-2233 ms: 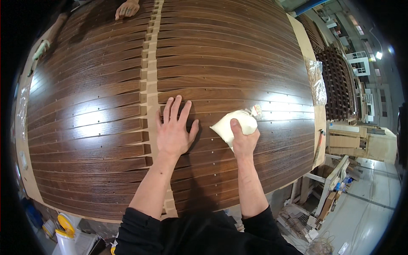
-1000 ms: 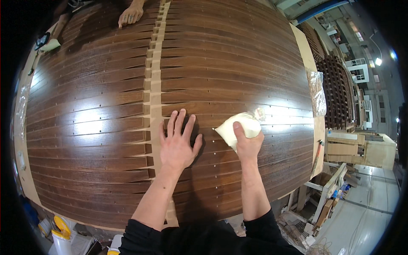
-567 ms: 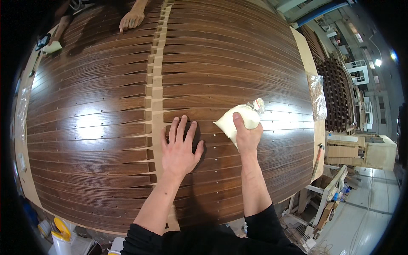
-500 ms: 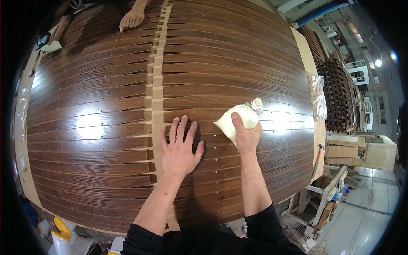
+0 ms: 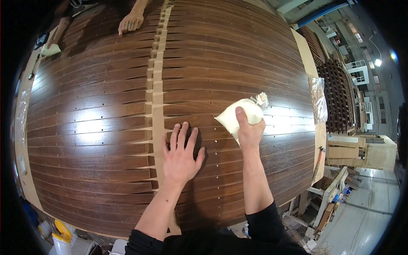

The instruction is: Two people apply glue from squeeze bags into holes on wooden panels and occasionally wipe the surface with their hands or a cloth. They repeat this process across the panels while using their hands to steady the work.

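My right hand [image 5: 250, 129] is wrapped round a plastic bag of cream-coloured paste [image 5: 241, 115], thumb on top. The bag's knotted end [image 5: 262, 100] sticks out at the far right. Its pointed tip faces left, close over the dark brown wood-grain boards [image 5: 238, 182]; whether it touches them I cannot tell. A line of small white dots [image 5: 216, 141] runs along the boards from below the tip toward me. My left hand [image 5: 180, 159] lies with fingers spread beside the pale strip [image 5: 157, 106] between the two sets of boards, holding nothing.
Across the boards at the far left, another person's hand [image 5: 131, 23] rests on the surface; their other hand is near a pale bag [image 5: 51, 50]. A hammer [image 5: 318, 159] lies on the right edge. Crumpled clear plastic [image 5: 318, 100] hangs there. A white bucket [image 5: 61, 242] stands lower left.
The bag's tip has moved slightly away from me along the boards. A white dot now shows where the tip was. My left hand appears a little lower in view.
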The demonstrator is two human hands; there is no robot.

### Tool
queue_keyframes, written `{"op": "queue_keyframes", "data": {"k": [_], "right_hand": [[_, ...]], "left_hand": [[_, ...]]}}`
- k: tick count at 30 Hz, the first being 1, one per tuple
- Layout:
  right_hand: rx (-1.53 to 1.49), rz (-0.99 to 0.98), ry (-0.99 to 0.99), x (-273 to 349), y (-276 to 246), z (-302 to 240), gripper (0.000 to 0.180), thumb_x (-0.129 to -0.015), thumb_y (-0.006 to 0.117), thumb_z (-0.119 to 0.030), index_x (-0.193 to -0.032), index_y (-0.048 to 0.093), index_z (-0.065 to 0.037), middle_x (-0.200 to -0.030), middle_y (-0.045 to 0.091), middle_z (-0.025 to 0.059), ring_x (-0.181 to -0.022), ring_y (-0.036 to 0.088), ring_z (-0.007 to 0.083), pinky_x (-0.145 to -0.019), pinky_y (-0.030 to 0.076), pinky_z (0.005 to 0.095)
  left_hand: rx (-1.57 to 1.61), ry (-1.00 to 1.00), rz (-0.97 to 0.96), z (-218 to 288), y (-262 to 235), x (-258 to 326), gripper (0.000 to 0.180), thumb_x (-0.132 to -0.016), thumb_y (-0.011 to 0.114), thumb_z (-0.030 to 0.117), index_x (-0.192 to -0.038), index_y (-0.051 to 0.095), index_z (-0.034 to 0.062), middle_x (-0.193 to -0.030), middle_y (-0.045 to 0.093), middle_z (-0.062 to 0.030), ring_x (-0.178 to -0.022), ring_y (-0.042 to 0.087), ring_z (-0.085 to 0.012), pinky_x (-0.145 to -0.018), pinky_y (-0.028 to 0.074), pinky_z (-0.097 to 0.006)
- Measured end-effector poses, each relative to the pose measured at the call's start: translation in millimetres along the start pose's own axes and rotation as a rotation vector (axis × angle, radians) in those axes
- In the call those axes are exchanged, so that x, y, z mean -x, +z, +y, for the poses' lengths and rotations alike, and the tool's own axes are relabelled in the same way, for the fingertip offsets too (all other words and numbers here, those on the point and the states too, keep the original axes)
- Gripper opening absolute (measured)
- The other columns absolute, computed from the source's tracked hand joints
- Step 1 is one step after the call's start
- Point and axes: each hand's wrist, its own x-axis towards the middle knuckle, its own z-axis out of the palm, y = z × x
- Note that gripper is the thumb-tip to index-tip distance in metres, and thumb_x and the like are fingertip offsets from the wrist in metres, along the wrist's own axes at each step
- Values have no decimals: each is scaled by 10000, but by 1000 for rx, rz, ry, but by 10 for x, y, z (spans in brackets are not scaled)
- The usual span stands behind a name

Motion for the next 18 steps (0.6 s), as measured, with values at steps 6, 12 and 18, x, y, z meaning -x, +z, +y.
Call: {"op": "queue_keyframes", "data": {"k": [6, 12, 18], "right_hand": [[104, -31, -6, -66, 78, 52, 332, -866, 856, -144, -1125, 745, 31, -1038, 773, 85, -933, 724, 148, -848, 574, 315], [161, -56, -32, -62, 70, 65, 334, -866, 857, -144, -1123, 741, 36, -1040, 772, 88, -933, 728, 155, -846, 576, 311], [47, 25, -13, -262, 75, -64, 318, -885, 840, -146, -1125, 739, 37, -1059, 767, 90, -956, 721, 159, -855, 571, 320]], "left_hand": [[-26, 7, 27, -1, 20, -8, 607, -921, 675, 436, -1460, 563, 179, -1578, 460, -97, -1509, 369, -292, -1202, 300, -643], [-22, 6, 21, -11, 3, -17, 612, -923, 677, 432, -1469, 558, 184, -1574, 461, -98, -1500, 375, -297, -1199, 303, -644], [7, 5, 22, -2, 44, -24, 617, -919, 691, 417, -1474, 555, 186, -1584, 453, -102, -1512, 363, -299, -1199, 302, -647]]}}
